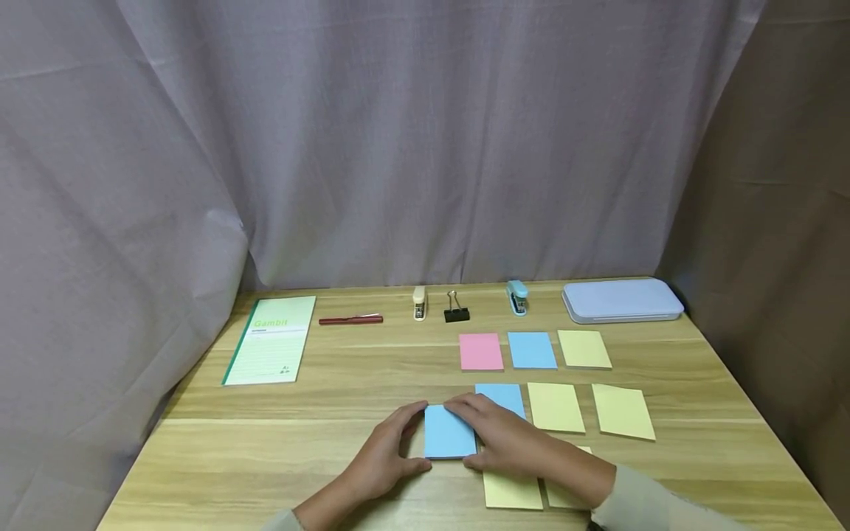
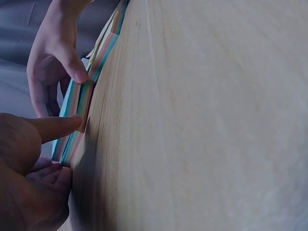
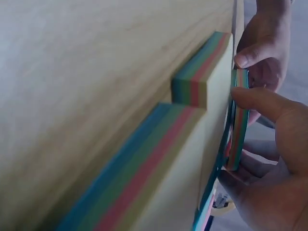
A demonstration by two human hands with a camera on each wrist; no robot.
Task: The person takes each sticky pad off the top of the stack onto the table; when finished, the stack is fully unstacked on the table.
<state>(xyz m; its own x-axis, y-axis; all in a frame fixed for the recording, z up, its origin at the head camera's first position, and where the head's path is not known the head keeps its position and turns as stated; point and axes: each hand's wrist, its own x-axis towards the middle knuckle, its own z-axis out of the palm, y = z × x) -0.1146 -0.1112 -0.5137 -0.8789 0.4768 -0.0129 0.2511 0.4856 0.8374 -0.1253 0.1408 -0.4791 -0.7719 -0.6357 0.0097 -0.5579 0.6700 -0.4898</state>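
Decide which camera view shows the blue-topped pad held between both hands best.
The head view: the blue-topped pad lies flat with its whole top visible between the left hand and right hand. Both wrist views show only its striped edge, pinched by fingers.

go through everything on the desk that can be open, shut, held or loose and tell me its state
Blue-topped pad: held at its edges by left hand and right hand.
Pencil case: lid shut.
Notebook: closed, flat.
Red pen: lying flat.
Binder clip: clamping nothing.
Blue stapler: untouched.
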